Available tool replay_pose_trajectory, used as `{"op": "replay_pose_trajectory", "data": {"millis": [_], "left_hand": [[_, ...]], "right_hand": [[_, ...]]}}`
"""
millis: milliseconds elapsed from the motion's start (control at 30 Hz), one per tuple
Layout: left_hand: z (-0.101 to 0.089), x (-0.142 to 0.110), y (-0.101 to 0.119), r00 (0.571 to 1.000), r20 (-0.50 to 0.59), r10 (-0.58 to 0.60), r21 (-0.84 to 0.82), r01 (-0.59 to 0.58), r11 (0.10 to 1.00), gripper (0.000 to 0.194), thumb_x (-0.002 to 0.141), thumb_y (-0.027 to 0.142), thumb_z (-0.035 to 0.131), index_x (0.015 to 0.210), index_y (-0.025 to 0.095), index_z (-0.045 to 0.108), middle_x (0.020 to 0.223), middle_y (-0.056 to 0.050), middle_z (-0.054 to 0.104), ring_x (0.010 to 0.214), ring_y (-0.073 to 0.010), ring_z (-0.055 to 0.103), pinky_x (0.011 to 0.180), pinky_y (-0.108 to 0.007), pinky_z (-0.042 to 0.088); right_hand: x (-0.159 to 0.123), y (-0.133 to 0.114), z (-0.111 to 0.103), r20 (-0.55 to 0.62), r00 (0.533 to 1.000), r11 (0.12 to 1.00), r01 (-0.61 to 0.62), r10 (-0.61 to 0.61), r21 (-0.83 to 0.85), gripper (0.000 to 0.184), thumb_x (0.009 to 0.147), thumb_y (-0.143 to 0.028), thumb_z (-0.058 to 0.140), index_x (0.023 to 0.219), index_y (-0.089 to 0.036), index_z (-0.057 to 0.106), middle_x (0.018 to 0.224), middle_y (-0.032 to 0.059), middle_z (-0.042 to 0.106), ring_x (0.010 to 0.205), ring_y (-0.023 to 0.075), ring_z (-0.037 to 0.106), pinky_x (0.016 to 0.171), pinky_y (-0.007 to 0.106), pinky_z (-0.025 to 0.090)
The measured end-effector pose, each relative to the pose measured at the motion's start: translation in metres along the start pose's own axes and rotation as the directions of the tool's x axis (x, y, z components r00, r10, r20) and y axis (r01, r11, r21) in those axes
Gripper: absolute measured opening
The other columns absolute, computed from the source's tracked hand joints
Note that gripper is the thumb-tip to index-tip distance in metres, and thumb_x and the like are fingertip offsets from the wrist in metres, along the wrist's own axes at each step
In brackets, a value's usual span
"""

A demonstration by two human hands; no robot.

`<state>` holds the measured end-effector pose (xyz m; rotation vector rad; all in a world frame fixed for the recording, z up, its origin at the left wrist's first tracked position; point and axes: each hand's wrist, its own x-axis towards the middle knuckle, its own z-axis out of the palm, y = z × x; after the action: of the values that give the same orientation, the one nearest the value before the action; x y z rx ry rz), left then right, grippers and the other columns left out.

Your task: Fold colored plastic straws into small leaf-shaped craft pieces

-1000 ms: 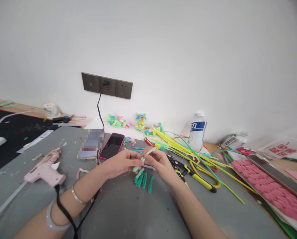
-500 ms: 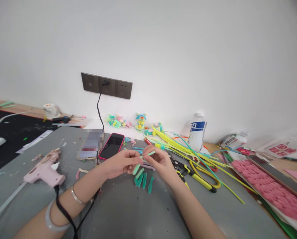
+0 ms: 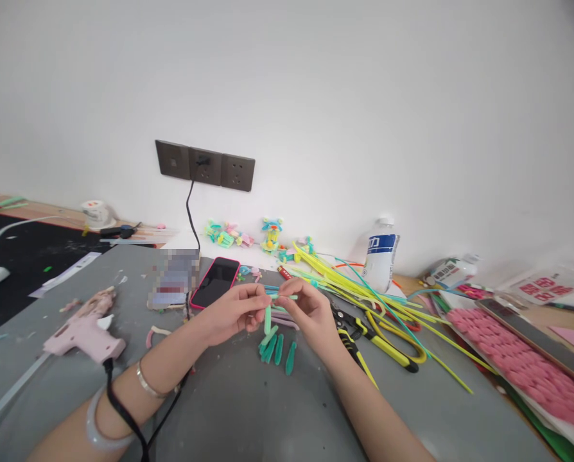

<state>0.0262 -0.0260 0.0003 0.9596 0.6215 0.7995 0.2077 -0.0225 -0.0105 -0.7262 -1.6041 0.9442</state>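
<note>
Both of my hands meet over the grey mat (image 3: 248, 410). My left hand (image 3: 234, 311) and my right hand (image 3: 304, 311) each pinch one end of a short mint-green pipe-cleaner piece (image 3: 268, 316), which is bent so one leg hangs down between them. Just below the hands lie several folded teal pipe-cleaner pieces (image 3: 277, 348) on the mat. Two bracelets sit on my left wrist.
A pink glue gun (image 3: 82, 330) lies at the left with its black cord running under my left arm. A pink-cased phone (image 3: 216, 282) is behind my hands. Yellow-handled pliers (image 3: 378, 340), long yellow pipe cleaners (image 3: 359, 289), a bottle (image 3: 381, 253) and a tray of pink pieces (image 3: 522, 369) fill the right.
The mint-green piece was nearly straight and slanted; my fingers have bent it, so one end now points down. Both hands rose slightly.
</note>
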Motion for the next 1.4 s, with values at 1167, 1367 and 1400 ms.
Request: {"op": "replay_pose_trajectory", "data": {"millis": [1167, 1367, 1400], "left_hand": [[-0.011, 0.005, -0.006, 0.871, -0.141, 0.470, 0.416, -0.379, 0.827, 0.016, 0.077, 0.029, 0.076, 0.085, 0.018, 0.070, 0.072, 0.000, 0.065, 0.065, -0.0131, 0.066, 0.066, -0.024, 0.054], [-0.004, 0.003, -0.001, 0.881, -0.198, 0.429, 0.359, -0.342, 0.868, 0.022, 0.071, 0.035, 0.080, 0.076, 0.016, 0.070, 0.069, -0.003, 0.070, 0.068, -0.0185, 0.072, 0.064, -0.026, 0.056], [-0.003, 0.003, 0.000, 0.889, -0.205, 0.409, 0.344, -0.325, 0.881, 0.024, 0.070, 0.036, 0.081, 0.077, 0.016, 0.070, 0.069, -0.003, 0.071, 0.069, -0.0196, 0.072, 0.064, -0.027, 0.056]], "right_hand": [[0.003, 0.002, -0.010, -0.128, 0.992, 0.994, -0.031, 0.017, -0.105, 0.017, 0.079, -0.034, 0.073, 0.071, -0.021, 0.068, 0.070, 0.0034, 0.069, 0.069, 0.0186, 0.061, 0.068, 0.032, 0.048], [0.006, 0.001, -0.013, -0.048, 0.997, 0.996, -0.055, 0.052, -0.065, 0.021, 0.079, -0.038, 0.073, 0.069, -0.021, 0.066, 0.067, 0.0023, 0.067, 0.066, 0.0179, 0.060, 0.065, 0.032, 0.046], [0.005, 0.000, -0.013, -0.044, 0.998, 0.996, -0.037, 0.033, -0.079, 0.020, 0.080, -0.037, 0.073, 0.070, -0.021, 0.066, 0.068, 0.0025, 0.067, 0.068, 0.0183, 0.060, 0.067, 0.032, 0.047]]}}
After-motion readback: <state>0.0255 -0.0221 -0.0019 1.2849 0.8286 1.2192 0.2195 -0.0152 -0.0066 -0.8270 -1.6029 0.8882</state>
